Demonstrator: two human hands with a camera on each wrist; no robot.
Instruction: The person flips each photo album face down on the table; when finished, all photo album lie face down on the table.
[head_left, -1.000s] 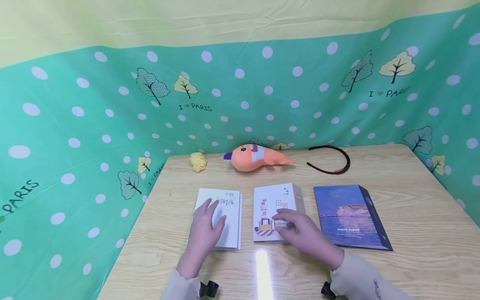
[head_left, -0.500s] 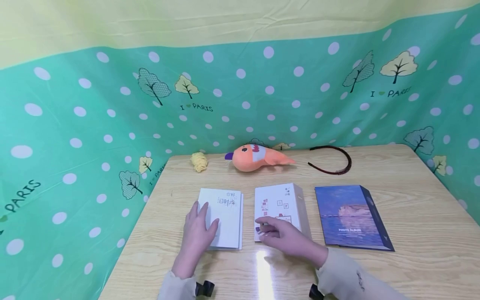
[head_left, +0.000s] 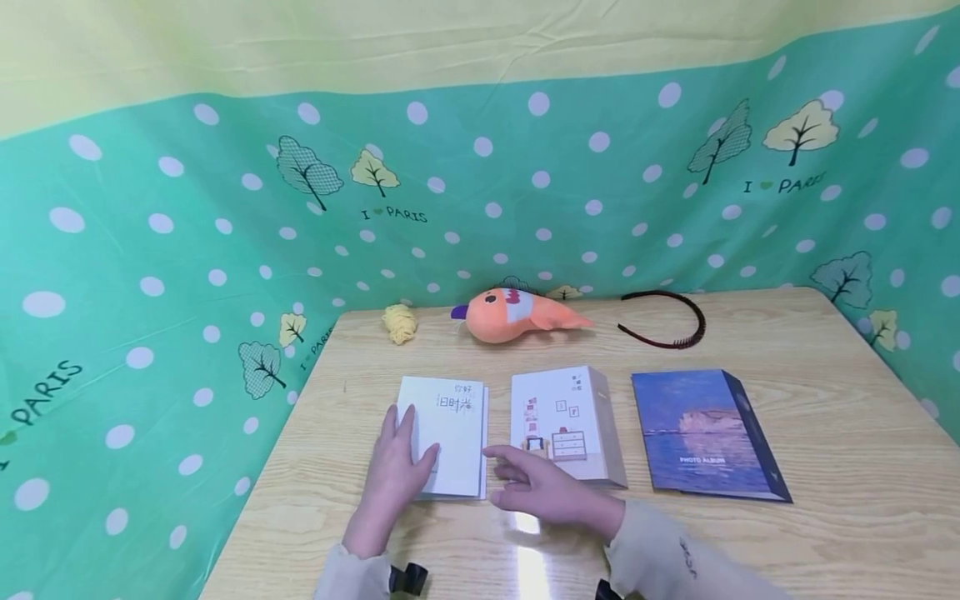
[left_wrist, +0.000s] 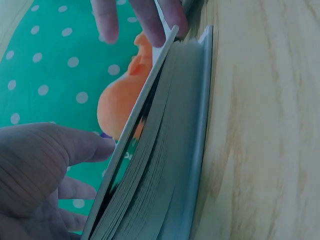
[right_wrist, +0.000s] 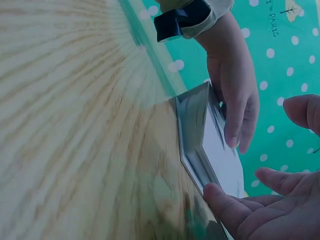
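Observation:
A white photo book with dark characters printed on its cover lies at the left of a row of three. My left hand rests over its left side, fingers fairly straight and thumb across the cover. From the right, my right hand reaches to the book's right edge, fingers extended and spread. In the right wrist view one of its fingertips is right at the lower cover's edge. The left wrist view shows the book's page block, its upper cover slightly raised, with the left thumb close beside that cover.
A thick album with a room drawing lies beside the right hand, a blue photo album further right. Along the back of the wooden table are a yellow yarn bundle, an orange plush bird and a dark headband.
My right hand has moved left from over the middle album to the white book's right edge. My left hand has shifted slightly left and down on the white book.

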